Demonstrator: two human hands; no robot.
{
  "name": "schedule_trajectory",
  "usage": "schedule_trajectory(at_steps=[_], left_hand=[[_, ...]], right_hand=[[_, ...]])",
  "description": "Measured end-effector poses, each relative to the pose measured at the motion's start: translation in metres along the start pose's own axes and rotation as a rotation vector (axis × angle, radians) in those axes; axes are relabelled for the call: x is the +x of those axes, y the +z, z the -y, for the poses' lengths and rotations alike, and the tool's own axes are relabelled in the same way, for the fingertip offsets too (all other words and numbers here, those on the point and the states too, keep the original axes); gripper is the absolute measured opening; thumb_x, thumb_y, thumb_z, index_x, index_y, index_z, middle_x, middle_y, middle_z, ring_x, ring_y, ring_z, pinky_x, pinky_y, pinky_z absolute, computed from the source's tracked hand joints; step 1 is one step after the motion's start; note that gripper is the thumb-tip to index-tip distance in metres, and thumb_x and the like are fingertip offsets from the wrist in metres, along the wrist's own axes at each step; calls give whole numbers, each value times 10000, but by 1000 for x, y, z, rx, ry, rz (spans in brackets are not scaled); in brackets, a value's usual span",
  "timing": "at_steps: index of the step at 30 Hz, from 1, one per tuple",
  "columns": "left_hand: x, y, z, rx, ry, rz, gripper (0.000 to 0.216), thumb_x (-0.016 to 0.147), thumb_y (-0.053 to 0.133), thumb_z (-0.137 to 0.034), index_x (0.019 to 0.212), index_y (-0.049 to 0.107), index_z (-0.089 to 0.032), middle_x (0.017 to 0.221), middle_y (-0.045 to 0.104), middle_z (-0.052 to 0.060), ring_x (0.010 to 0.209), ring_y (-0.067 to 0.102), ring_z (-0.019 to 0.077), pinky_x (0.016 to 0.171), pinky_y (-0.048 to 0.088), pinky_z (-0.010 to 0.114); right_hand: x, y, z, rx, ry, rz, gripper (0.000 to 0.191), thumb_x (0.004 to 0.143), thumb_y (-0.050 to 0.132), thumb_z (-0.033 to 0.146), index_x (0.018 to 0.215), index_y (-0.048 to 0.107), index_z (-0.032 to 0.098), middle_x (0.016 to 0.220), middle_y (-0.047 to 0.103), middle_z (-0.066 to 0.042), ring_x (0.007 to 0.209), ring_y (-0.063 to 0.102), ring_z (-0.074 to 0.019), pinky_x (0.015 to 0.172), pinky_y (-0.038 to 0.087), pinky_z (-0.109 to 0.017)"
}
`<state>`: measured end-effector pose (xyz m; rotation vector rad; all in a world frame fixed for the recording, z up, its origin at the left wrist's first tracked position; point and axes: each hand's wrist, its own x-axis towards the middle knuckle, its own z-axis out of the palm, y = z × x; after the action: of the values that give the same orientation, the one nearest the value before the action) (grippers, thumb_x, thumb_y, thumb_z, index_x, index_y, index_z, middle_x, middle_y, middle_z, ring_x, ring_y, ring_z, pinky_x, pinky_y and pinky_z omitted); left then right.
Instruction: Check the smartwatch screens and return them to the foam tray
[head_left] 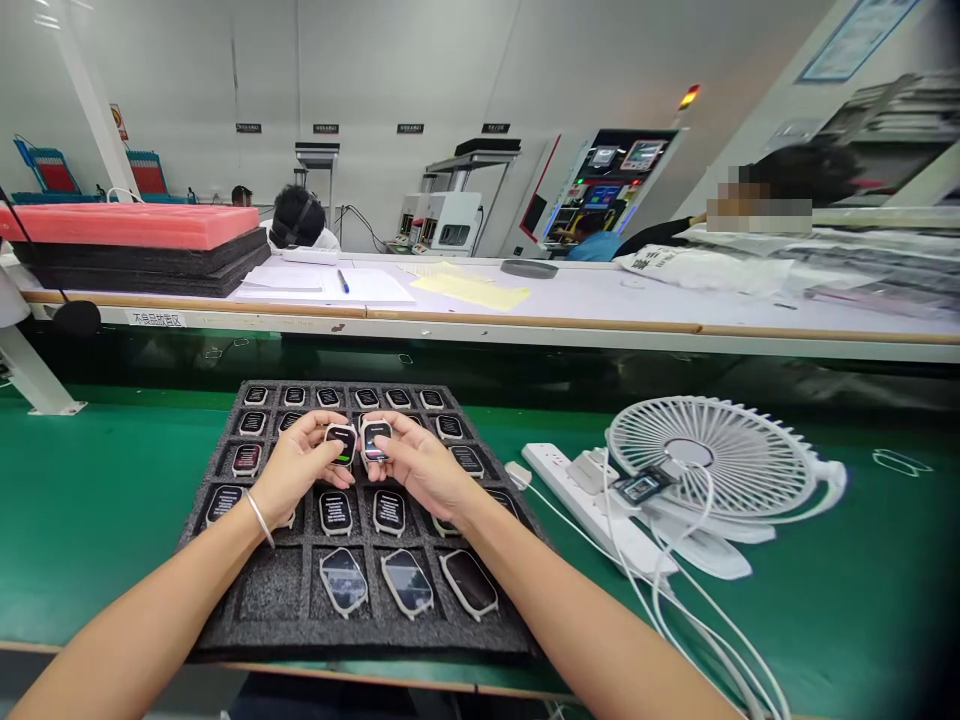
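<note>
My left hand (309, 462) grips a smartwatch body (343, 437) without a strap, its lit screen showing some green, the thumb on the glass. In my right hand (412, 455) is a second strapless smartwatch body (373, 432), also lit, with the thumb pressed on its screen. The two watches are side by side above a black foam tray (292, 625). Rows of similar watches lie in the tray's pockets, many with lit text, such as this one (389, 511). Along the near row several are dark, like one watch (407, 583). My forearms cover some pockets.
Right of the tray lie a white power strip (600, 510), a white fan (720, 455), a small black device (643, 485) and loose cables. A raised shelf (555, 312) behind holds stacked foam trays (135, 250), papers and bags. Other people are beyond it.
</note>
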<state>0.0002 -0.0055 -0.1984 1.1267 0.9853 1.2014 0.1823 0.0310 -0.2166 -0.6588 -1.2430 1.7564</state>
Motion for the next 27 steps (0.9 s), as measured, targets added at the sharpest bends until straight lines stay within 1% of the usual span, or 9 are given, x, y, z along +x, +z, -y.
schedule_trajectory(at_steps=[2, 5, 9, 12, 17, 21, 23, 27], left_hand=[[0, 0, 0, -1, 5, -9, 381, 724, 721, -301, 1052, 572, -176, 842, 656, -10, 540, 672, 111, 560, 560, 252], [0, -1, 1, -19, 6, -8, 419, 711, 713, -276, 1092, 565, -183, 877, 663, -5, 557, 673, 108, 590, 563, 262], [0, -1, 0, -31, 3, -3, 461, 675, 682, -224, 1119, 562, -187, 903, 660, -5, 580, 676, 110, 617, 563, 271], [-1, -1, 1, -35, 4, -2, 475, 663, 664, -211, 1126, 561, -189, 906, 658, -5, 589, 675, 113, 626, 560, 277], [-1, -1, 0, -33, 4, 1, 485, 653, 655, -187, 1130, 566, -195, 950, 661, 9, 610, 674, 116, 645, 561, 295], [0, -1, 1, -32, 10, -2, 534, 647, 661, -178, 1171, 558, -193, 997, 668, 26, 624, 667, 113, 660, 552, 295], [0, -1, 2, -18, 15, -16, 589, 639, 678, -164, 1212, 546, -188, 1023, 667, 35, 624, 655, 105, 652, 536, 281], [1, -1, 3, -22, 26, -52, 687, 617, 751, -131, 1267, 535, -186, 1032, 667, 40, 631, 587, 75, 587, 467, 219]], right_hand=[[0, 0, 0, -7, -3, -5, 384, 754, 775, 311, 1083, 604, 214, 845, 695, -4, 587, 624, -114, 628, 471, -279], [0, 0, 0, 5, -8, -13, 388, 733, 753, 232, 1092, 606, 217, 867, 700, -9, 594, 625, -114, 636, 474, -282], [0, -1, -1, 18, -16, -12, 421, 682, 715, 146, 1084, 608, 216, 818, 686, 13, 592, 628, -114, 636, 476, -276], [0, 0, -1, 18, -16, -18, 420, 672, 700, 132, 1074, 611, 216, 801, 685, 18, 588, 629, -117, 625, 475, -273], [0, 1, 1, 11, -10, -36, 415, 667, 703, 130, 1062, 616, 220, 886, 717, -8, 586, 629, -114, 621, 480, -276], [0, 0, 2, 26, -3, -48, 422, 676, 717, 140, 1074, 606, 224, 890, 722, -14, 594, 640, -117, 621, 486, -274], [-1, 0, 3, 34, -5, -48, 462, 688, 732, 142, 1121, 598, 235, 908, 717, -13, 642, 668, -128, 654, 504, -280], [-3, 1, 5, 26, -27, -28, 557, 747, 782, 201, 1255, 565, 273, 998, 690, -13, 815, 723, -160, 802, 540, -317]])
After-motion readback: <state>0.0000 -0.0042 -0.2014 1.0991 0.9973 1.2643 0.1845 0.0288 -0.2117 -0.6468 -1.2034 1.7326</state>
